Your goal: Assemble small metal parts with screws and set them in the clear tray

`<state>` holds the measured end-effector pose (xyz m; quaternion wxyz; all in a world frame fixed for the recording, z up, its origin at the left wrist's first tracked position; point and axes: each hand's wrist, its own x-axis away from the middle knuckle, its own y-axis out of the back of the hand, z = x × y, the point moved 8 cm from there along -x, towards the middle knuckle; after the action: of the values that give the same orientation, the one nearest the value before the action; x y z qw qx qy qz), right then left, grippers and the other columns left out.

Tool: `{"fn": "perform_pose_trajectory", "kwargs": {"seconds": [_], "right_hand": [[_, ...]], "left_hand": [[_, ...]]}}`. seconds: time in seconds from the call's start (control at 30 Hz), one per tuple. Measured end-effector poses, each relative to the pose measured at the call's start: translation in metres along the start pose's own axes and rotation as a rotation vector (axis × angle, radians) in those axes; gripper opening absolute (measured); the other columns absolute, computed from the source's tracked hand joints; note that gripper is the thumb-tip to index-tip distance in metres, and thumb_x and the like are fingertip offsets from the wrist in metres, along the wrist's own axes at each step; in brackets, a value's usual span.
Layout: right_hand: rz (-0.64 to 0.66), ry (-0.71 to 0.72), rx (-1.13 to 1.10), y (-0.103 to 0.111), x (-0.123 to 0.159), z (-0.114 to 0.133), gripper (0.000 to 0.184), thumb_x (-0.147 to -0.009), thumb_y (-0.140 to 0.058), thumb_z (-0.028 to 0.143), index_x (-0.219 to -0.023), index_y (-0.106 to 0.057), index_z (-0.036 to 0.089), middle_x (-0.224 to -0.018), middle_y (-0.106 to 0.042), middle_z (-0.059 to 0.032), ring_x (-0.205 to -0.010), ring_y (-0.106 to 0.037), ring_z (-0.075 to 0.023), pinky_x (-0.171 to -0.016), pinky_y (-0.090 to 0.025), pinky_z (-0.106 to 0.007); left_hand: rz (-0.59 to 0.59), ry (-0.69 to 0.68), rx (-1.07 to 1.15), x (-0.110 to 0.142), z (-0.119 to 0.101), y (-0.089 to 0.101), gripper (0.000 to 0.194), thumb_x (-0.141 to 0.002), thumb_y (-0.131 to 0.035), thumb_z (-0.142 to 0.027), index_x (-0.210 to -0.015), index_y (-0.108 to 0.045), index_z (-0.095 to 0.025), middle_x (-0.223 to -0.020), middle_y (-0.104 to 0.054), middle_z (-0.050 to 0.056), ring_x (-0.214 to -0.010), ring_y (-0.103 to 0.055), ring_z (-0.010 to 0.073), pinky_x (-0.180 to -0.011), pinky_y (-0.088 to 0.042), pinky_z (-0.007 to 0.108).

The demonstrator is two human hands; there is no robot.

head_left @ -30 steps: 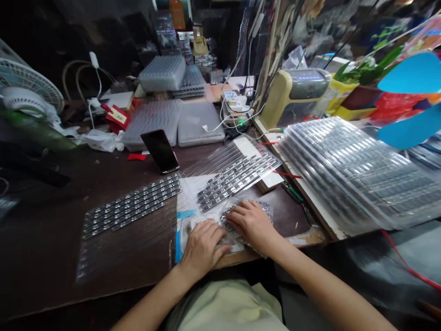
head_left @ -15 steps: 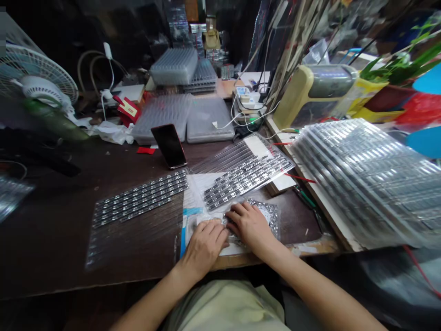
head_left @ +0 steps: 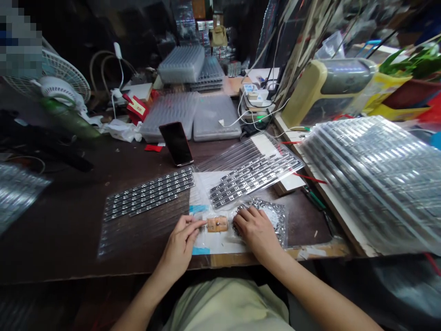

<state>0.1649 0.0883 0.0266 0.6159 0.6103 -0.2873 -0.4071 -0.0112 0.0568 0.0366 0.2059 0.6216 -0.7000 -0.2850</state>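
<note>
The dark bench carries everything here. At 2 o'clock lies a big stack of clear trays, and each tray holds small metal parts in rows. At 12 o'clock a clear sheet and, at 11 o'clock, a second clear sheet hold rows of metal strips; they lie flat, perhaps to stay within easy reach. Between the hands, on a white paper, sits a small tan piece; the view is too small to say exactly what it is. The left hand has its fingers together, with the tips just beside the piece, not clamped. The right hand lies on a silver blister sheet, fingers slightly apart, seemingly to keep it flat.
</note>
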Motion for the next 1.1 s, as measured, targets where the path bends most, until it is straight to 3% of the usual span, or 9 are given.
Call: {"fn": "perform_pose_trajectory", "kwargs": {"seconds": [0.1, 0.2, 0.5, 0.63, 0.83, 1.1], "right_hand": [[-0.041, 0.006, -0.005, 0.004, 0.003, 0.001, 0.011, -0.089, -0.056, 0.022, -0.078, -0.061, 0.020, -0.081, -0.061, -0.0032, -0.077, -0.044, -0.0180, -0.066, -0.023, -0.032], [-0.070, 0.025, -0.023, 0.008, 0.002, 0.002, 0.011, -0.089, -0.054, 0.021, -0.079, -0.060, 0.020, -0.081, -0.061, -0.0036, -0.077, -0.045, -0.0181, -0.067, -0.025, -0.031], [-0.146, -0.023, -0.202, 0.014, 0.003, -0.006, 0.009, -0.083, -0.052, 0.014, -0.078, -0.058, 0.017, -0.074, -0.058, -0.0035, -0.073, -0.047, -0.0177, -0.068, -0.032, -0.030], [-0.145, -0.008, -0.346, 0.017, 0.002, -0.008, 0.019, -0.090, -0.045, 0.016, -0.098, -0.062, 0.018, -0.088, -0.063, -0.0062, -0.081, -0.050, -0.0186, -0.073, -0.038, -0.030], [-0.129, -0.043, -0.391, 0.016, 0.000, -0.011, 0.020, -0.092, -0.044, 0.019, -0.092, -0.063, 0.018, -0.090, -0.064, -0.0071, -0.082, -0.053, -0.0189, -0.075, -0.041, -0.031], [-0.169, -0.083, -0.385, 0.021, 0.002, -0.011, 0.021, -0.093, -0.043, 0.022, -0.091, -0.063, 0.019, -0.085, -0.064, -0.0061, -0.078, -0.054, -0.0177, -0.072, -0.041, -0.030]], "left_hand": [[-0.060, 0.016, 0.064, -0.001, 0.009, -0.001, 0.027, -0.089, -0.048, -0.022, -0.112, -0.062, -0.021, -0.101, -0.063, 0.007, -0.091, -0.062, 0.0178, -0.079, -0.051, 0.030], [-0.097, -0.034, 0.069, -0.005, 0.005, -0.004, 0.018, -0.087, -0.054, -0.021, -0.097, -0.068, -0.021, -0.095, -0.065, 0.005, -0.089, -0.063, 0.0171, -0.079, -0.051, 0.028], [-0.153, -0.135, -0.294, -0.002, 0.004, -0.008, 0.013, -0.083, -0.062, -0.023, -0.094, -0.069, -0.022, -0.089, -0.066, 0.004, -0.086, -0.060, 0.0197, -0.076, -0.050, 0.034], [-0.135, -0.075, -0.150, -0.004, 0.011, -0.004, 0.012, -0.083, -0.061, -0.019, -0.091, -0.070, -0.021, -0.087, -0.067, 0.004, -0.084, -0.061, 0.0180, -0.075, -0.050, 0.031], [-0.103, 0.021, 0.120, -0.012, 0.017, 0.000, 0.011, -0.082, -0.061, -0.021, -0.085, -0.072, -0.019, -0.086, -0.069, 0.005, -0.080, -0.064, 0.0170, -0.068, -0.052, 0.027], [-0.132, -0.161, -0.009, -0.021, -0.008, -0.020, 0.014, -0.082, -0.063, -0.019, -0.091, -0.072, -0.022, -0.085, -0.066, 0.004, -0.081, -0.063, 0.0159, -0.074, -0.051, 0.028]]}}
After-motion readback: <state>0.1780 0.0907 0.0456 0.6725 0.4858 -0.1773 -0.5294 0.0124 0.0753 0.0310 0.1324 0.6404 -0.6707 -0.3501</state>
